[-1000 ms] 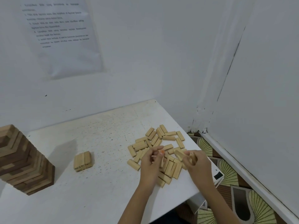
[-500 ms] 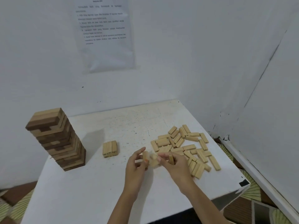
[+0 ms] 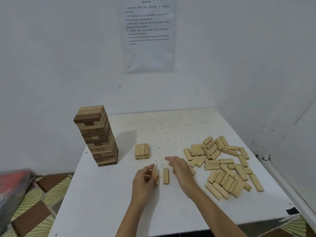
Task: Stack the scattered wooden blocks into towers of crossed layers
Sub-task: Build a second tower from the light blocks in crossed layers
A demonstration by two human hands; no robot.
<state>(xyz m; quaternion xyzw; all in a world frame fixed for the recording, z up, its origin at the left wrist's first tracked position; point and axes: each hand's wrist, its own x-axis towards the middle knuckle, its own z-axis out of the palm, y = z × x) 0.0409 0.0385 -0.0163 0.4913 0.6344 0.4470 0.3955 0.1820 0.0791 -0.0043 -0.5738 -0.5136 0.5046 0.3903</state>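
Toward the front edge of the table (image 3: 102, 202), about midway along it, the left hand (image 3: 144, 180) has its fingers (image 3: 150, 177) curled in and looks to be pinching a pale block (image 3: 156, 170), though the fingers hide part of the contact. A neighbouring block (image 3: 165, 176) lies just beside it, parallel but apart. The right hand (image 3: 179, 168) hovers above the table with its fingers loosely extended and slightly spread, holding nothing.

The scattered blocks (image 3: 224, 168) crowd the right side. A low stack (image 3: 142, 151) sits further back, near the centre, and the finished tower (image 3: 97, 135) rises by the left edge.

The danger is a base layer set with gaps or skewed. Every crossed layer above would inherit that, and the tower would lean. A careless right-hand reach could also knock the neighbouring block out of line.
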